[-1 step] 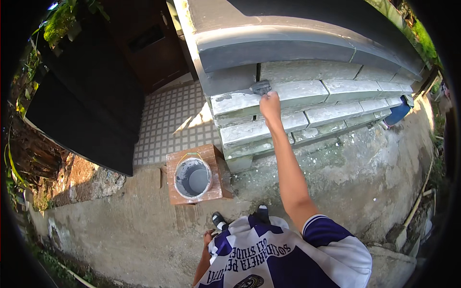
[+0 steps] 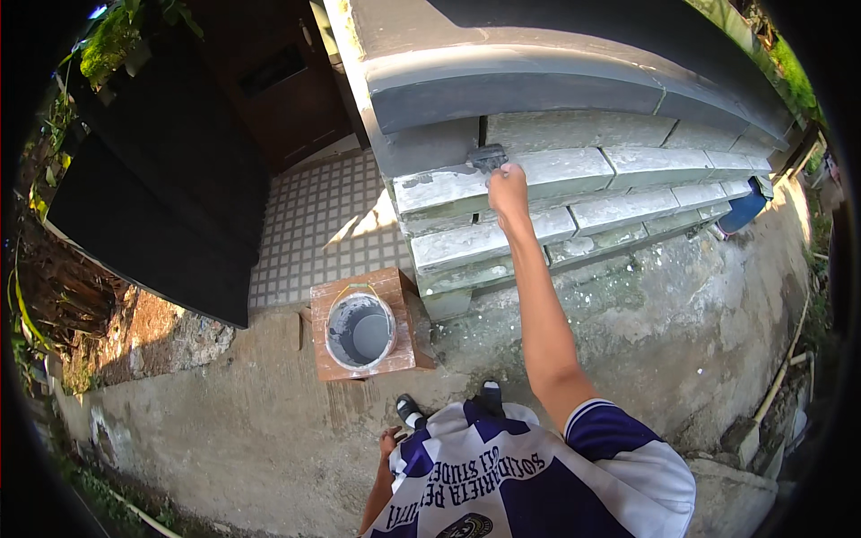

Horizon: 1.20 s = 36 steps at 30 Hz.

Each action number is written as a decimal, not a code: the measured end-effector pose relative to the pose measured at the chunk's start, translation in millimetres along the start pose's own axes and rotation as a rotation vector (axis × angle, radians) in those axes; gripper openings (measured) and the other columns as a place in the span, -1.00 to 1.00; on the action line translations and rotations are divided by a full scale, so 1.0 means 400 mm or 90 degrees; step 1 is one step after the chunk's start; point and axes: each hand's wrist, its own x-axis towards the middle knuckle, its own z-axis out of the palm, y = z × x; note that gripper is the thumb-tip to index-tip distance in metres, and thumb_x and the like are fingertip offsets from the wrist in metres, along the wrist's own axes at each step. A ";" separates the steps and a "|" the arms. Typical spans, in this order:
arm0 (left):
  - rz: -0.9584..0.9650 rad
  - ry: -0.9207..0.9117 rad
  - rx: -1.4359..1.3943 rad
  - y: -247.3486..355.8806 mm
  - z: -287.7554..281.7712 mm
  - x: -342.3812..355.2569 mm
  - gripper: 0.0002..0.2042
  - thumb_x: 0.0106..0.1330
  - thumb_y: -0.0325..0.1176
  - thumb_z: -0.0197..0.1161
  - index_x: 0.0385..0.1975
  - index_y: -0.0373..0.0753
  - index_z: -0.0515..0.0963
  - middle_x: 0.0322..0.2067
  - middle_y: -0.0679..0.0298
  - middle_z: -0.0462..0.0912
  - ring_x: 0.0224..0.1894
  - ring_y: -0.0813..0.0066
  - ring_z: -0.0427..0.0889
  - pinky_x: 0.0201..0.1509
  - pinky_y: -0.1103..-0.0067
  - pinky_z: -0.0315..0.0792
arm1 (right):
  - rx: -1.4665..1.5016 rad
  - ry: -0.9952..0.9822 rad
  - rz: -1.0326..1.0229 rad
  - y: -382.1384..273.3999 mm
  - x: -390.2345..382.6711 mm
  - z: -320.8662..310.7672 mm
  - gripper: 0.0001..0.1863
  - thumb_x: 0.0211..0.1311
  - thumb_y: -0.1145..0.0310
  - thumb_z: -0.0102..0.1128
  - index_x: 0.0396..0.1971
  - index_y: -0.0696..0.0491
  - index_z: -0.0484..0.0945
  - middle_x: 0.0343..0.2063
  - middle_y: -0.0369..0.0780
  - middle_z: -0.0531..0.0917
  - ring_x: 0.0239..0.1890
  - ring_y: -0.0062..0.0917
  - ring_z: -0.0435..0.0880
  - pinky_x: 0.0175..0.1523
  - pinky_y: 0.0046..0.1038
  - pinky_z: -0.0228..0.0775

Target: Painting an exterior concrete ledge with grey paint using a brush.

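Note:
My right hand (image 2: 508,190) is closed around the handle of a paintbrush (image 2: 487,159) whose head is coated in dark grey. The bristles rest at the low wall, where a dark grey painted patch (image 2: 435,148) meets the bare pale block course (image 2: 556,134). Just below runs a whitish ledge (image 2: 560,170). At my left side my left hand (image 2: 390,442) hangs low with its fingers loosely apart, and I see nothing in it. A bucket (image 2: 360,332) of grey paint, its wire handle raised, stands ahead of that hand, on a wooden stool (image 2: 404,309).
Stepped block courses (image 2: 493,244) curve away to the right, with a blue container (image 2: 743,215) at their far end. On the left are a tiled floor (image 2: 314,215), a brown door (image 2: 278,81) and a dark panel (image 2: 161,215). Paint-spotted concrete (image 2: 619,296) lies beneath.
My right hand and the paintbrush have shifted very slightly; the brush head sits a little higher and its handle shows more. My left hand and the bucket stay in place.

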 end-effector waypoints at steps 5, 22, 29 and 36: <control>-0.087 -0.004 -0.150 -0.018 -0.036 0.014 -0.71 0.02 -0.59 0.26 -0.20 -0.39 0.53 -0.07 0.07 0.46 -0.02 0.27 0.50 -0.03 0.39 0.53 | 0.247 -0.024 0.010 -0.099 -0.063 -0.075 -0.79 0.22 0.38 -0.06 -0.23 0.18 0.38 -0.59 -0.23 0.47 -0.78 -0.74 0.23 -0.73 -0.62 -0.02; -0.055 0.009 -0.096 0.011 -0.005 0.035 -0.64 0.25 -0.28 -0.06 -0.11 -0.46 0.41 -0.12 0.01 0.51 -0.17 -0.02 0.57 -0.12 0.28 0.53 | -0.026 0.024 -0.132 0.050 -0.041 -0.075 -0.79 0.26 0.40 -0.09 -0.16 0.16 0.28 -0.61 -0.25 0.46 -0.75 -0.72 0.26 -0.71 -0.59 0.01; -0.108 -0.001 -0.075 0.018 -0.005 0.018 -0.61 0.28 -0.20 -0.13 0.02 -0.27 0.35 0.01 0.20 0.48 -0.10 0.11 0.57 -0.18 0.31 0.44 | 0.386 -0.167 0.053 -0.011 -0.101 -0.059 -0.78 0.32 0.32 -0.07 -0.12 0.08 0.26 -0.61 -0.32 0.39 -0.81 -0.84 0.09 -0.74 -0.69 -0.18; -0.145 0.010 -0.156 0.089 0.052 -0.010 -0.67 0.24 -0.39 -0.05 -0.07 -0.47 0.29 -0.01 -0.06 0.40 0.04 0.05 0.44 0.06 0.22 0.44 | 0.073 -0.030 0.056 0.046 -0.055 -0.030 -0.83 0.26 0.39 -0.06 -0.30 0.19 0.40 -0.65 -0.26 0.46 -0.76 -0.71 0.30 -0.68 -0.59 0.09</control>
